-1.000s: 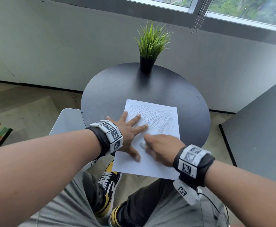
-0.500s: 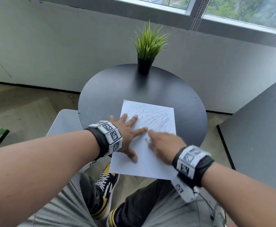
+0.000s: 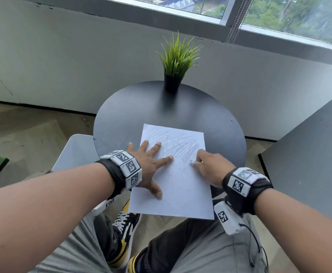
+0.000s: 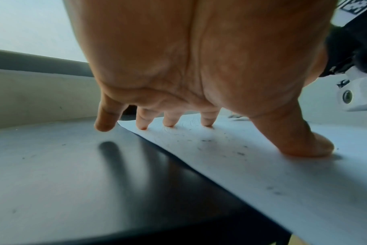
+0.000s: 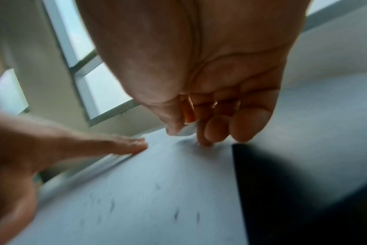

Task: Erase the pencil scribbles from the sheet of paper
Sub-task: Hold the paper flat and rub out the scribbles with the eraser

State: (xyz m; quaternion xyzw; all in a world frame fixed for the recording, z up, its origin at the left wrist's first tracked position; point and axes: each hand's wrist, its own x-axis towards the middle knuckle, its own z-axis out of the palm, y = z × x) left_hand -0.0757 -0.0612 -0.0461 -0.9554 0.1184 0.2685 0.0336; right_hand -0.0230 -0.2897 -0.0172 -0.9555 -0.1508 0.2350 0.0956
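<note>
The sheet of paper (image 3: 178, 186) lies on the round table (image 3: 216, 123), its near edge overhanging, scribbles (image 3: 178, 145) covering the far half. Your left hand (image 3: 149, 164) pins it with splayed fingers; your right hand (image 3: 210, 166) pinches a small eraser (image 3: 191, 162) at the scribbles' near edge. You're mid-erasing: next, rub farther up, pressing lightly

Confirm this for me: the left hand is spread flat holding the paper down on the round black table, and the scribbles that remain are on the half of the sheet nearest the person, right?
Not quite. The left hand does press the paper onto the round black table, but the remaining scribbles cover the far half, toward the potted plant. The near half looks mostly erased, as the head view shows.
</note>
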